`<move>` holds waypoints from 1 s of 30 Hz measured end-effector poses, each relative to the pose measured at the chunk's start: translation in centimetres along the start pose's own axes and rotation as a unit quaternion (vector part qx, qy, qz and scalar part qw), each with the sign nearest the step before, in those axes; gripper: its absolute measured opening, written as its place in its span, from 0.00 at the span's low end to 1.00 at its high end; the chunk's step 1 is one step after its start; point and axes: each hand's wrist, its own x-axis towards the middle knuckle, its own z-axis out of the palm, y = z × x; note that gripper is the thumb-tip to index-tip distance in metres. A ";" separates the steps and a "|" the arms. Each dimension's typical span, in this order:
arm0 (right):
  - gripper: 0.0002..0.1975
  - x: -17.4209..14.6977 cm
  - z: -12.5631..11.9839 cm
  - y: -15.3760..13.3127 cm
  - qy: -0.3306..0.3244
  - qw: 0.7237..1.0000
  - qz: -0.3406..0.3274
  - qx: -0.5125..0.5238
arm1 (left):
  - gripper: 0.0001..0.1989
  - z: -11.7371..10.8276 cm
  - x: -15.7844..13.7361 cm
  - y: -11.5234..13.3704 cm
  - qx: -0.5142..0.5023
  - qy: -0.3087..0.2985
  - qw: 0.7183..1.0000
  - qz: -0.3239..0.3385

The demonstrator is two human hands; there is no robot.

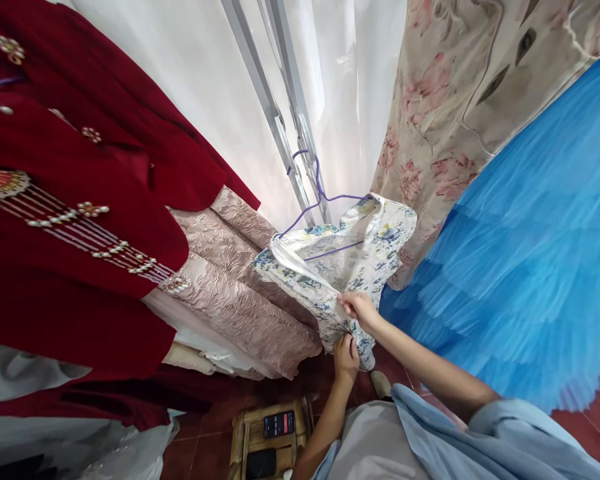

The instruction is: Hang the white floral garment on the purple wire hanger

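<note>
A white garment with a blue and yellow flower print point(390, 230) hangs from a thin purple hanger point(321, 193), its neckline wide and facing me. The hanger's hook is caught on a grey metal frame point(270, 100). My right hand point(359, 310) pinches the garment's front at the bottom of the V-neck. Just below it, my left hand point(347, 357) is closed on the cloth lower down the front. The fabric is bunched between the two hands. Its lower end hangs close to my body, and my fingers partly hide the gripped cloth.
Left hang a dark red beaded dress point(130, 167) and a pink textured dress point(250, 280). Right are a beige floral dress point(425, 113) and a blue ruffled tulle dress point(520, 267). A wooden stool point(237, 440) with a phone point(279, 424) stands low on the red tiled floor point(190, 440).
</note>
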 end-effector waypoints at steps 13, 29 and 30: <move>0.19 -2.3 11.2 -21.4 -0.116 0.946 -0.300 0.027 | 0.11 -1.3 -3.3 -0.4 -0.061 -0.055 0.996 -0.022; 0.18 0.7 7.0 -16.5 0.041 0.885 -0.423 -0.191 | 0.17 -26.0 18.9 24.0 0.157 0.200 0.887 0.385; 0.17 0.8 7.2 -16.7 0.037 0.882 -0.429 -0.192 | 0.17 -26.5 19.7 25.0 0.181 0.165 0.890 0.385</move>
